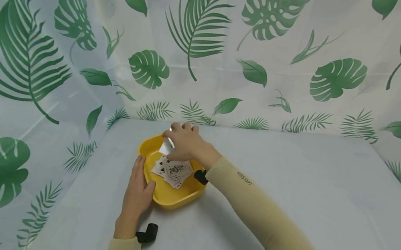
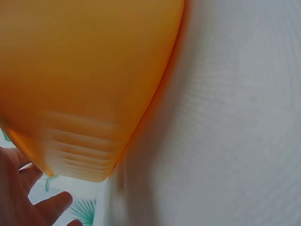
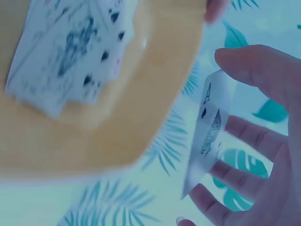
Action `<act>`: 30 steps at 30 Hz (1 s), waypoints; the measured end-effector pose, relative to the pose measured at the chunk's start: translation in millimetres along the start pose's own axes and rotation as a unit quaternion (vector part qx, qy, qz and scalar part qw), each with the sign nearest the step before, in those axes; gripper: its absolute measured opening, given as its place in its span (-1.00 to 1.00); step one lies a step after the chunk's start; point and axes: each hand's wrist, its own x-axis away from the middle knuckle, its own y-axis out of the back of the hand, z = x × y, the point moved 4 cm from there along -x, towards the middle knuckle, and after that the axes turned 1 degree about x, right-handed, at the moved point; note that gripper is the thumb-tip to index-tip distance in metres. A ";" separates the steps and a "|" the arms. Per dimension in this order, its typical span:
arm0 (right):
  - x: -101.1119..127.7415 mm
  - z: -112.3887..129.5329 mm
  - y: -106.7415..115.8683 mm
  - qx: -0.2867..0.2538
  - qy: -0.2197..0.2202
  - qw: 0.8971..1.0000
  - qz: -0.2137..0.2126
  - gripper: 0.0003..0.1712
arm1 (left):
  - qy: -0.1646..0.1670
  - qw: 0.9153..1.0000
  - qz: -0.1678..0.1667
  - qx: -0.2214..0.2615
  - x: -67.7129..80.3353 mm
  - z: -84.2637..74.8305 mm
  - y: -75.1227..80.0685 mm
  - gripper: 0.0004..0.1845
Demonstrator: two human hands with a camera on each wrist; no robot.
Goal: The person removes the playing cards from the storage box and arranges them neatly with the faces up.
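Observation:
A yellow plastic tray (image 1: 175,200) with raised sides stands on the table. Several playing cards (image 1: 178,170) lie face up and overlapping in it. My right hand (image 1: 188,143), over the tray's far side, holds one playing card (image 3: 209,127) by its edges, thumb on one end and fingertips along the other side. That card stands tilted, clear of the pile. At the tray's left side rests my left hand (image 1: 138,191), its fingers extended along the outer wall and the thumb near the rim. The left wrist view shows spread fingers (image 2: 51,207) beside the orange-looking wall.
A pale cloth covers the table (image 1: 288,190). Leaf-printed sheeting (image 1: 224,63) hangs behind and along the left. Black camera mounts sit on both wrists, the left one (image 1: 148,232) just above the table and the right one (image 1: 200,176) by the tray's right rim.

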 end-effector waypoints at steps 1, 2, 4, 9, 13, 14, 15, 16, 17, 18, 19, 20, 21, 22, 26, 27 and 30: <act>3.6 -3.7 3.5 -0.002 0.002 1.000 -0.005 -0.24 | 0.001 1.000 0.000 0.000 -0.1 0.3 -0.2 -0.17; 7.3 -7.6 7.2 -0.003 0.004 1.000 -0.008 -0.24 | 0.001 1.000 -0.001 -0.001 -0.3 0.7 -0.4 -0.17; 14.4 -15.8 13.3 -0.003 0.009 1.000 -0.014 -0.25 | 0.002 1.000 -0.004 -0.001 -0.6 1.4 -0.6 -0.17; 29.7 -38.8 19.4 0.015 0.015 0.999 -0.034 -0.26 | 0.001 1.000 -0.007 -0.003 -1.4 2.6 -1.5 -0.18; 38.8 -57.7 14.6 0.041 0.023 0.997 -0.062 -0.30 | 0.005 1.000 -0.008 -0.003 -1.0 2.2 -2.4 -0.18; 40.7 -62.2 12.7 0.046 0.025 0.996 -0.067 -0.30 | 0.006 1.000 -0.008 -0.002 -0.8 2.0 -2.6 -0.18; 42.5 -66.7 10.6 0.051 0.028 0.996 -0.072 -0.31 | 0.007 1.000 -0.009 -0.001 -0.5 1.5 -2.7 -0.18; 43.6 -71.1 8.0 0.053 0.030 0.995 -0.075 -0.31 | 0.009 1.000 -0.010 -0.001 -0.3 1.6 -2.6 -0.18; 44.6 -75.4 5.5 0.052 0.031 0.995 -0.075 -0.32 | 0.011 1.000 -0.011 -0.001 -0.2 1.9 -2.6 -0.18; 45.5 -80.1 2.6 0.049 0.031 0.996 -0.074 -0.32 | 0.011 1.000 -0.013 -0.002 -0.1 2.0 -2.6 -0.18; 46.8 -84.8 -0.1 0.046 0.031 0.996 -0.071 -0.33 | 0.011 1.000 -0.013 -0.002 -0.1 1.8 -2.7 -0.18; 47.9 -89.9 -3.2 0.039 0.029 0.997 -0.066 -0.33 | 0.012 1.000 -0.014 -0.002 -0.2 1.9 -2.8 -0.18; 49.0 -95.0 -6.8 0.030 0.028 0.997 -0.060 -0.34 | 0.011 1.000 -0.016 -0.002 -0.3 1.8 -2.9 -0.18; 50.2 -100.0 -10.4 0.017 0.025 0.998 -0.051 -0.34 | 0.012 1.000 -0.016 -0.002 -0.5 1.9 -3.1 -0.18; 54.2 -120.4 -29.1 -0.036 0.009 0.999 -0.008 -0.35 | 0.015 1.000 -0.012 0.002 -0.6 1.8 -2.8 -0.18; 54.8 -124.9 -34.3 -0.045 0.005 0.999 0.003 -0.35 | 0.017 1.000 -0.010 0.004 -0.4 1.8 -2.7 -0.18; 54.3 -136.7 -49.1 -0.061 -0.008 0.998 0.032 -0.35 | 0.021 1.000 -0.004 0.005 0.2 2.1 -2.5 -0.17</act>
